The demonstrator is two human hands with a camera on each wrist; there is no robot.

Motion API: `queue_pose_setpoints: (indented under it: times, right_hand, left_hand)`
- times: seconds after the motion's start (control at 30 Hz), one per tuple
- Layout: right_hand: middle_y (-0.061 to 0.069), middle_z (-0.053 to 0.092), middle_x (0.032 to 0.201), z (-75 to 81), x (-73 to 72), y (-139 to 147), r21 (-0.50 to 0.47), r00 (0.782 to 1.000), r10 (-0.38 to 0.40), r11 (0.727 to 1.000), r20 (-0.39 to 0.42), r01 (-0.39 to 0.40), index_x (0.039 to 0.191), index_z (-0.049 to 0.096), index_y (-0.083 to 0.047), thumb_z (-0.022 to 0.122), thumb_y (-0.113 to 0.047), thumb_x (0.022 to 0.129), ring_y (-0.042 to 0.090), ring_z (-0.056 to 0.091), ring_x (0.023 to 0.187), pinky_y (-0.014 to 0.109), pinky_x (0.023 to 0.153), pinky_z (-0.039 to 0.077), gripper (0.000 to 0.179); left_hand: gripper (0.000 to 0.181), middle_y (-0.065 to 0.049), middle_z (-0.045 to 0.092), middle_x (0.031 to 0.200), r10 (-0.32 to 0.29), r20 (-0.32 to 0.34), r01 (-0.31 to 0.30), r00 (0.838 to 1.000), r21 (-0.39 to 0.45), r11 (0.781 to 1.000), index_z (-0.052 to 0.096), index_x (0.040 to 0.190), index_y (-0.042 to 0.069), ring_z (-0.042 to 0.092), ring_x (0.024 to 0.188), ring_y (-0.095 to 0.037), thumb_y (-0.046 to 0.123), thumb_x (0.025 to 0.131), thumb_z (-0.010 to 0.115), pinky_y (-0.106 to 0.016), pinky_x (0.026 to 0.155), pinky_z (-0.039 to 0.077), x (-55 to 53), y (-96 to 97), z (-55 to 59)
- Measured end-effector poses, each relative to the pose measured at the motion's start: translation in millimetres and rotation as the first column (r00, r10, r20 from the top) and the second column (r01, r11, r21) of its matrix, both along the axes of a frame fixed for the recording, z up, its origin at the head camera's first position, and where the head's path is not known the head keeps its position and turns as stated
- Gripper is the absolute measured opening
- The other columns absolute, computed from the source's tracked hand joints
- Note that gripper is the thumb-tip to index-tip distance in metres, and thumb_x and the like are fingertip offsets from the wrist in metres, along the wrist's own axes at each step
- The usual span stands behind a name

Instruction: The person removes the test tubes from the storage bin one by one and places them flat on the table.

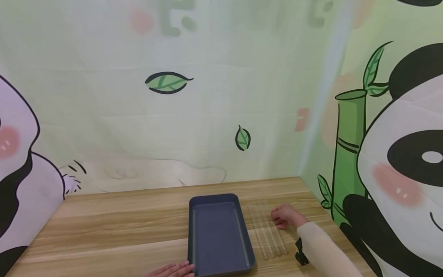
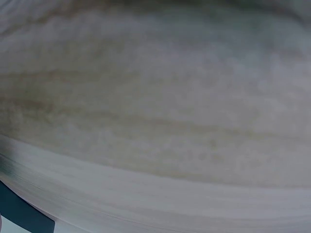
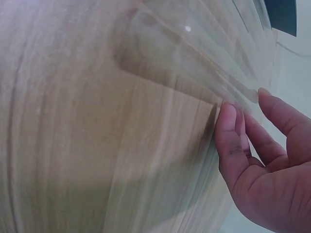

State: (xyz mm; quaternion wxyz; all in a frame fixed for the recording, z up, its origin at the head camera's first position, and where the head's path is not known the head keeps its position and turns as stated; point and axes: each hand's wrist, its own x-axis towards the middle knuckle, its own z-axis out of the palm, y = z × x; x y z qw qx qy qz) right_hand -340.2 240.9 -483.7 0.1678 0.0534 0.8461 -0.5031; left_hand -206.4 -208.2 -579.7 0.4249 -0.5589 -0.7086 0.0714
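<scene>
My right hand (image 1: 287,216) is at the right side of a row of clear, glass-like tubes (image 1: 268,234) lying on the table. In the right wrist view its thumb and fingers pinch one clear tube (image 3: 194,63) near an end, low over the wood. To the left of the tubes lies a dark blue rectangular tray (image 1: 221,238) with a raised rim and nothing in it. My left hand (image 1: 173,270), partly cut off by the frame's lower edge, rests with straight fingers at the tray's near left corner. The left wrist view shows blurred wood and no hand.
The wood-grain table (image 1: 121,223) ends at a pale green backdrop (image 1: 207,115) printed with leaves and pandas. A small black object (image 1: 301,252) shows beside the right sleeve (image 1: 325,250). The side backdrop rises close to the right arm.
</scene>
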Motion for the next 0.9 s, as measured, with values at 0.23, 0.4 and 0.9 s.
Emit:
queue_pose_setpoints:
  times: [0.23, 0.4, 0.9]
  right_hand:
    - [-0.004, 0.049, 0.069, -1.5, -0.2, -0.3, 0.001, 1.0, -0.002, 1.0, -0.016, 0.002, 0.123, 0.062, 0.013, 0.061, -0.004, 0.097, 0.009, 0.045, 0.062, 0.019, 0.055, 0.049, 0.031]
    - [-0.002, 0.052, 0.069, 0.1, 1.5, -1.6, 0.007, 1.0, -0.02, 1.0, -0.014, 0.02, 0.106, 0.067, 0.009, 0.062, -0.005, 0.095, 0.011, 0.049, 0.063, 0.02, 0.055, 0.05, 0.018]
    - [-0.001, 0.048, 0.07, 2.0, 1.7, -4.7, 0.023, 0.998, -0.062, 0.998, 0.013, 0.062, 0.075, 0.053, -0.008, 0.055, -0.009, 0.096, 0.01, 0.051, 0.063, 0.02, 0.055, 0.051, 0.021]
  left_hand:
    - [0.057, -0.013, 0.037, 0.166, -0.011, -0.005, 0.011, 1.0, 0.005, 1.0, 0.04, 0.156, 0.004, 0.021, 0.161, -0.025, 0.038, 0.111, 0.031, -0.032, 0.133, 0.013, -2.4, -0.5, -2.4]
    - [0.056, -0.015, 0.033, 0.167, -0.022, -0.027, 0.022, 0.999, 0.002, 1.0, 0.038, 0.157, 0.004, 0.021, 0.161, -0.027, 0.035, 0.112, 0.029, -0.033, 0.133, 0.013, -3.2, 1.6, -0.1]
    - [0.056, -0.017, 0.033, 0.167, -0.012, -0.105, 0.013, 0.994, 0.01, 1.0, 0.038, 0.157, 0.002, 0.023, 0.16, -0.029, 0.033, 0.112, 0.029, -0.035, 0.133, 0.014, -5.3, 2.9, -1.6]
